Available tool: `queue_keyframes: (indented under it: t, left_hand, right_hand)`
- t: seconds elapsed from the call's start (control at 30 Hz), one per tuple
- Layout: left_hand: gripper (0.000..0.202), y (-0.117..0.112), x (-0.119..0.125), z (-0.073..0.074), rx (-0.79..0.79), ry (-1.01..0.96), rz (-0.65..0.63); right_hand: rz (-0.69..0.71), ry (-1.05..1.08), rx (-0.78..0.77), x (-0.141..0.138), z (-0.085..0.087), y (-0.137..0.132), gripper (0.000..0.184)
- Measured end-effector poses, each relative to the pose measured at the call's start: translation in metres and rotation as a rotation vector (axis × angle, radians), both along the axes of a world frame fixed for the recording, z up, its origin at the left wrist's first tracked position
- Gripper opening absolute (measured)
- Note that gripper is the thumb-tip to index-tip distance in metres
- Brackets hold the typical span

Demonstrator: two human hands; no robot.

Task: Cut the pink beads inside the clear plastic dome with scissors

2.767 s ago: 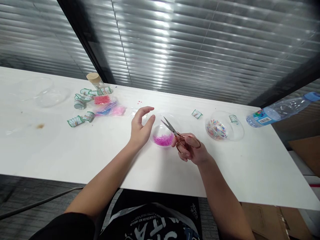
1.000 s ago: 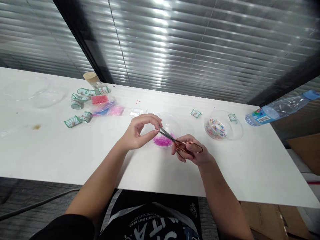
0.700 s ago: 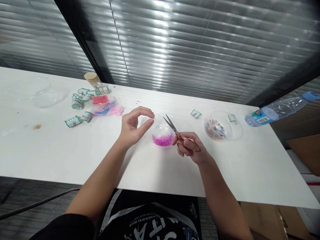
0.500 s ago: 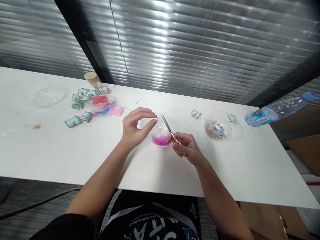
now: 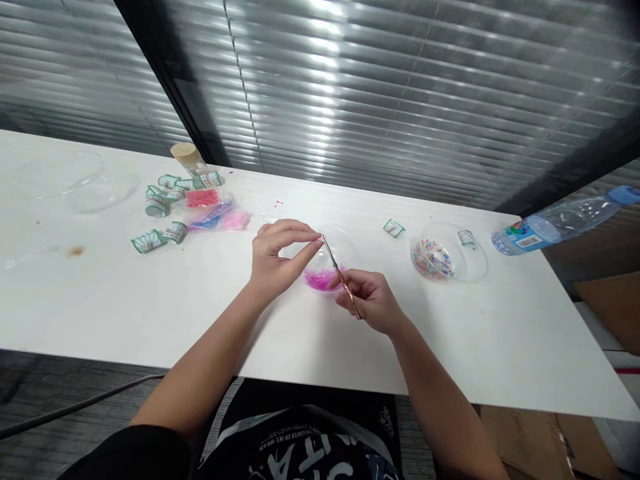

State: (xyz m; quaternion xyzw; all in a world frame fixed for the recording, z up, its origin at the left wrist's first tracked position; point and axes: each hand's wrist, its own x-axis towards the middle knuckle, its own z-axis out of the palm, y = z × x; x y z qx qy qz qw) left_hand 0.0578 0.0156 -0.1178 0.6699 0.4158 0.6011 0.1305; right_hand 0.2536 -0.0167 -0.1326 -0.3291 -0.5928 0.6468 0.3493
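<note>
My right hand (image 5: 373,303) grips rose-gold scissors (image 5: 336,267), blades pointing up and away over a clear bowl (image 5: 346,248) that holds cut pink pieces (image 5: 320,279). My left hand (image 5: 277,257) sits just left of the bowl, thumb and fingers pinched together near the scissor tips. What the pinch holds is too small to make out.
A second clear bowl (image 5: 450,257) with mixed colourful pieces stands to the right, with a small green-labelled packet (image 5: 394,228) beside it. A plastic water bottle (image 5: 560,223) lies at the far right edge. At the left lie several small rolls and coloured bags (image 5: 200,207), a cork-topped jar (image 5: 186,155) and clear bowls (image 5: 85,183).
The scissors have turned edge-on and their tips have come up to my left fingertips. My left hand went from open to a pinch near the bowl's rim.
</note>
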Motion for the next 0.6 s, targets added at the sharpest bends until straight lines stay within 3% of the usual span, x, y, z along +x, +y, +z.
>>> queue_keyframes:
  t: [0.6]
  left_hand:
    - [0.002,0.0001,0.0002,-0.0003,0.015,0.01,0.007]
  right_hand:
    - [-0.038,0.004,-0.002,-0.0026,-0.0012,-0.0008,0.024]
